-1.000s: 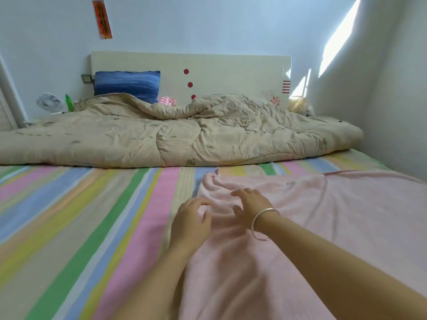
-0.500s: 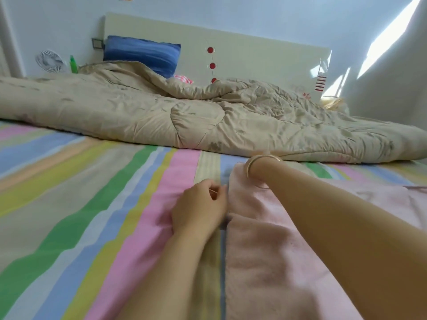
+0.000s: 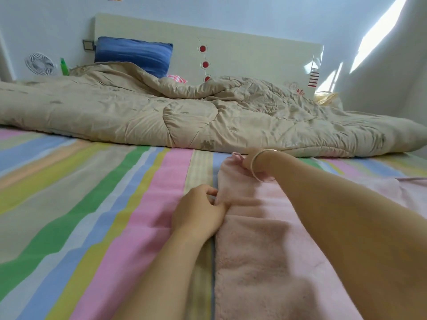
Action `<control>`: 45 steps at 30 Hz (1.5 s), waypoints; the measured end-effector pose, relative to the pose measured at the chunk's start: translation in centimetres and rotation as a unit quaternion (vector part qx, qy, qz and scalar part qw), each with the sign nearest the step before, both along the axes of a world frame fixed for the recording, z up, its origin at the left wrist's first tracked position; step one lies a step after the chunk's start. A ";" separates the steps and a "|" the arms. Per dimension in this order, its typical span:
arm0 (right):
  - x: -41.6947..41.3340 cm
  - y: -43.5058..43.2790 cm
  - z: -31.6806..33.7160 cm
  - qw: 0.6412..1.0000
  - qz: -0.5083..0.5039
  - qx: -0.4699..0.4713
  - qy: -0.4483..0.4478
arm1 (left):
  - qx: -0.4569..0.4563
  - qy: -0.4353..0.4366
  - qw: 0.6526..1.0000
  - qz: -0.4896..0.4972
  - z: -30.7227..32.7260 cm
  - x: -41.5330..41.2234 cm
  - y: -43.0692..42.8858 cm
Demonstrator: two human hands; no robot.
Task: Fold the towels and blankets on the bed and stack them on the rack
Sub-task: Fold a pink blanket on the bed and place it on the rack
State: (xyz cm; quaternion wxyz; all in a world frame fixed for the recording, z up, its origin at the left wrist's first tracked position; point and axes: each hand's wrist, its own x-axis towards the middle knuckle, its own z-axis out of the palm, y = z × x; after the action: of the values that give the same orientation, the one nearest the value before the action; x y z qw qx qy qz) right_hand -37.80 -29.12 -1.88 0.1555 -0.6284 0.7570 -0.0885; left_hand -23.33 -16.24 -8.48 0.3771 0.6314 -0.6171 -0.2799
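**Towel** (image 3: pixel 265 250): pink, plush. It lies flat on the right side of the bed (image 3: pixel 92 204), with its left edge running along one stripe of the sheet, probably lined up for a first fold.

**Left hand** (image 3: pixel 198 213): pinches that left edge partway up, thumb and fingers curled on the cloth, apparently pinning the line in place.

**Right hand** (image 3: pixel 248 161): reaches to the far corner and grips it, most likely drawing it taut and square. The fingers are mostly hidden behind the wrist. Bracelet (image 3: pixel 263 165) on the wrist.

**Quilt** (image 3: pixel 161 112): beige and crumpled, spread across the head of the bed just beyond the towel's corner, not yet folded.

**Pillow** (image 3: pixel 134 53): blue, propped against the headboard (image 3: pixel 254 54).

**Fan** (image 3: pixel 40 64) and green **bottle** (image 3: pixel 64 66): far left.

**Rack**: not in view.
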 end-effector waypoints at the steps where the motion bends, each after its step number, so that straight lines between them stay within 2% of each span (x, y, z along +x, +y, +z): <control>1: 0.5 -0.3 0.2 0.998 -0.016 -0.034 -0.049 | -0.006 0.021 1.000 0.007 -0.2 0.1 -0.2; 4: 3.0 -3.5 0.9 0.966 -0.024 -0.166 -0.197 | -0.012 0.134 0.990 0.042 -0.2 0.5 -0.3; 5: 3.8 -4.3 1.2 0.958 -0.031 -0.195 -0.210 | -0.001 0.185 0.982 0.045 0.1 0.5 -0.2; 7: 5.2 -5.4 0.5 0.966 -0.061 -0.221 -0.119 | 0.036 0.236 0.971 0.034 0.9 0.7 0.1; 9: 5.5 -5.6 -1.6 0.980 -0.059 -0.177 -0.074 | 0.040 0.179 0.983 0.005 1.0 0.7 0.2; 12: 4.6 -4.8 -4.8 0.989 -0.028 -0.108 -0.095 | 0.016 0.088 0.996 0.010 0.4 0.6 0.4; 15: 4.2 -4.6 -5.0 0.971 0.006 -0.137 -0.197 | 0.013 0.095 0.995 0.042 -0.4 0.7 0.2; 17: 4.1 -5.0 -4.5 0.954 0.020 -0.124 -0.273 | 0.024 0.120 0.991 0.061 -0.6 0.8 0.1; 18: 4.0 -4.8 -3.9 0.951 0.024 -0.126 -0.280 | 0.031 0.133 0.988 0.073 -0.6 0.7 0.0; 20: 2.9 -4.2 -2.5 0.964 0.033 -0.167 -0.205 | 0.039 0.149 0.984 0.093 -0.7 0.7 -0.1; 23: 0.5 -1.0 -0.1 0.982 0.011 -0.186 0.034 | 0.035 0.155 0.983 0.094 -0.6 0.6 0.0; 24: -0.2 0.0 0.3 0.985 -0.002 -0.148 0.084 | 0.035 0.154 0.983 0.096 -0.5 0.6 0.1; 27: 0.8 2.5 -1.5 0.988 0.022 -0.018 0.152 | 0.033 0.153 0.982 0.105 -0.2 0.7 0.4; 29: 2.7 2.2 -3.9 0.987 -0.009 0.012 0.159 | 0.028 0.145 0.983 0.108 0.0 0.6 0.6; 31: 4.1 1.2 -5.4 0.990 -0.045 -0.014 0.133 | 0.027 0.146 0.983 0.108 0.1 0.6 0.6; 34: 4.5 0.1 -5.8 0.993 0.073 -0.080 0.045 | 0.031 0.156 0.980 0.118 0.0 0.6 0.3; 36: 3.2 -0.2 -5.1 0.982 0.127 -0.140 0.027 | 0.020 0.129 0.984 0.120 -0.2 0.6 0.3; 39: -1.0 -1.6 -4.3 0.968 0.079 -0.204 0.120 | -0.003 0.076 0.990 0.120 -0.3 0.4 0.5; 41: -3.9 -2.3 -4.1 0.970 0.049 -0.168 0.170 | -0.006 0.066 0.990 0.122 -0.2 0.4 0.6; 43: -5.3 -2.3 -4.3 0.974 0.061 -0.111 0.187 | 0.000 0.058 0.990 0.125 -0.1 0.4 0.5; 45: -5.5 -2.1 -5.2 0.972 0.071 -0.109 0.196 | 0.006 0.048 0.991 0.123 -0.1 0.3 0.6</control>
State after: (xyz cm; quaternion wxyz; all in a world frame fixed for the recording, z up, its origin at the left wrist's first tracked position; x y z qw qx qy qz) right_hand -43.27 -31.20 -7.09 -0.0591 -0.6989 0.7120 -0.0347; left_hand -23.03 -15.63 -8.63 0.4345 0.6904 -0.5142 -0.2649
